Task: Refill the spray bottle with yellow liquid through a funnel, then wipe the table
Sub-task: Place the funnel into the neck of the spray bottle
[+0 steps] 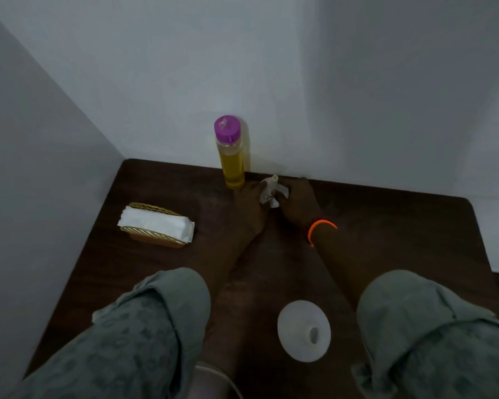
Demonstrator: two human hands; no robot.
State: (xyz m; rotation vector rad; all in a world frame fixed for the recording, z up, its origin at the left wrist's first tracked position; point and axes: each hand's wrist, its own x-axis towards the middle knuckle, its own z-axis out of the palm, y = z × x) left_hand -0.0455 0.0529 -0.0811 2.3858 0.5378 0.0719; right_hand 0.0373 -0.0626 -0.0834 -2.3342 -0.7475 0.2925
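Note:
A tall clear bottle of yellow liquid (232, 156) with a purple cap stands by the back wall. Just right of it is a small white spray bottle (271, 194) with a narrow tube pointing up and a small label. My left hand (251, 205) holds its left side. My right hand (298, 197), with an orange band on the wrist, holds its right side. Most of the spray bottle's body is hidden between my fingers. A round white funnel (297, 321) lies on the dark wooden table (386, 240) near the front, between my forearms.
A gold wire holder with folded white tissues (156, 226) sits at the left of the table. White walls close the table in at the back and the left. My grey-green sleeves fill the lower corners of the view.

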